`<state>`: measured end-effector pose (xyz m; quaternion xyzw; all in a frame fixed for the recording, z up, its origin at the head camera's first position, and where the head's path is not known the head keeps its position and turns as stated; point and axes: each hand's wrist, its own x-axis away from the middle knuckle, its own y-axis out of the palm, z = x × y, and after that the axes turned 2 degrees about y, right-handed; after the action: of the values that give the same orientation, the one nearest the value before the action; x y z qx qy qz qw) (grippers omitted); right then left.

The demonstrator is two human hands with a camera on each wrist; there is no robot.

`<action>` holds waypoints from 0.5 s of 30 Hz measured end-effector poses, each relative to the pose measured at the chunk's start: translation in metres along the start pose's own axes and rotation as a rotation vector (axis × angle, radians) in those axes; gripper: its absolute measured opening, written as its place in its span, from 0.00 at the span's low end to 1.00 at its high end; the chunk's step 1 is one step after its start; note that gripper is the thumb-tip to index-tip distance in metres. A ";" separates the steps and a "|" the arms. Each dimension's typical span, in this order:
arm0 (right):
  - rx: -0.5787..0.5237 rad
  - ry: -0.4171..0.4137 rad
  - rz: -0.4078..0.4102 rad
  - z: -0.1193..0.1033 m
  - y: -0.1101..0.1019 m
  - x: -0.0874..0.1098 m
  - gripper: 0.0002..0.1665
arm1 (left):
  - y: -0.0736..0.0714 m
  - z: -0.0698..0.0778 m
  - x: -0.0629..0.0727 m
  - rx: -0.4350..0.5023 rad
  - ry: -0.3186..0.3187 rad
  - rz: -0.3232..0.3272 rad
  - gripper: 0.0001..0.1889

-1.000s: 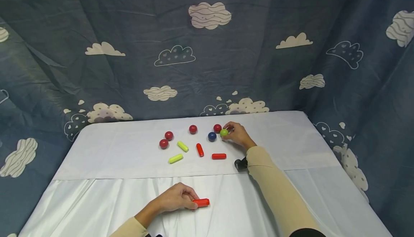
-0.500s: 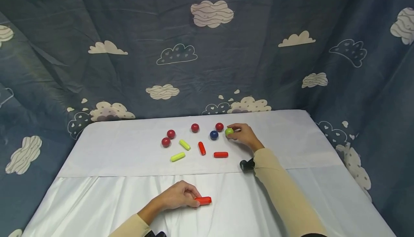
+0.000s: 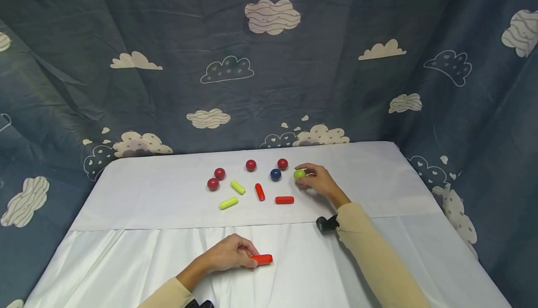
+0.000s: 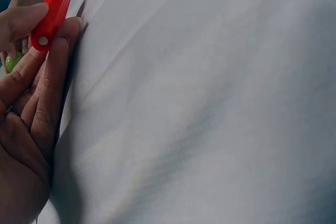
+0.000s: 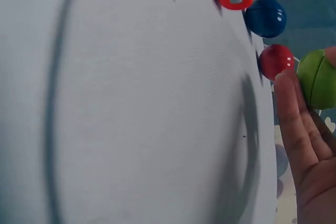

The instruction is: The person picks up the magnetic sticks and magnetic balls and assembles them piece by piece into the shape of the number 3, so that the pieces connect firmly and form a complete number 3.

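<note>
My left hand (image 3: 231, 254) is at the front of the white-covered table, pinching a short red plastic stick (image 3: 262, 259) between thumb and fingers. Up close in the left wrist view, this red stick (image 4: 51, 18) has ribbed sides and a small pale spot at one end. At the far side, my right hand (image 3: 320, 179) holds a lime-green ball (image 3: 300, 174) by the fingertips. A seam line runs across the green ball (image 5: 318, 80) in the right wrist view. Left of that hand sit a dark blue ball (image 3: 275, 174) and a red ball (image 3: 282, 164).
Three more red balls, one of them the nearest red ball (image 3: 213, 184), lie toward the left. Between the hands are two yellow-green sticks (image 3: 229, 203) and two more red sticks (image 3: 284, 200). A cloud-printed dark curtain (image 3: 168, 88) hangs behind the table (image 3: 138, 196).
My right hand has shifted right with the green ball, away from the red and blue balls. The left hand keeps its place with the red stick.
</note>
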<state>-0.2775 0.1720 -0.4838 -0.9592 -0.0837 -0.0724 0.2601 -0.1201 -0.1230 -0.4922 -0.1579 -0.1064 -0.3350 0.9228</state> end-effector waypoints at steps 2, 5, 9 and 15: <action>-0.016 -0.003 -0.006 -0.001 0.000 0.004 0.23 | 0.000 0.000 0.000 -0.006 0.000 0.007 0.07; -0.049 -0.010 -0.022 -0.002 0.000 0.011 0.22 | 0.001 0.000 0.000 -0.011 -0.005 0.012 0.07; -0.067 -0.028 -0.049 -0.004 -0.002 0.021 0.23 | 0.002 0.000 0.000 -0.001 -0.011 0.006 0.08; -0.099 -0.113 -0.158 -0.008 -0.008 0.033 0.23 | 0.001 0.002 0.000 -0.012 -0.006 0.008 0.07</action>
<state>-0.2473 0.1790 -0.4668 -0.9639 -0.1699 -0.0427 0.2005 -0.1200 -0.1217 -0.4909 -0.1650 -0.1063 -0.3316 0.9228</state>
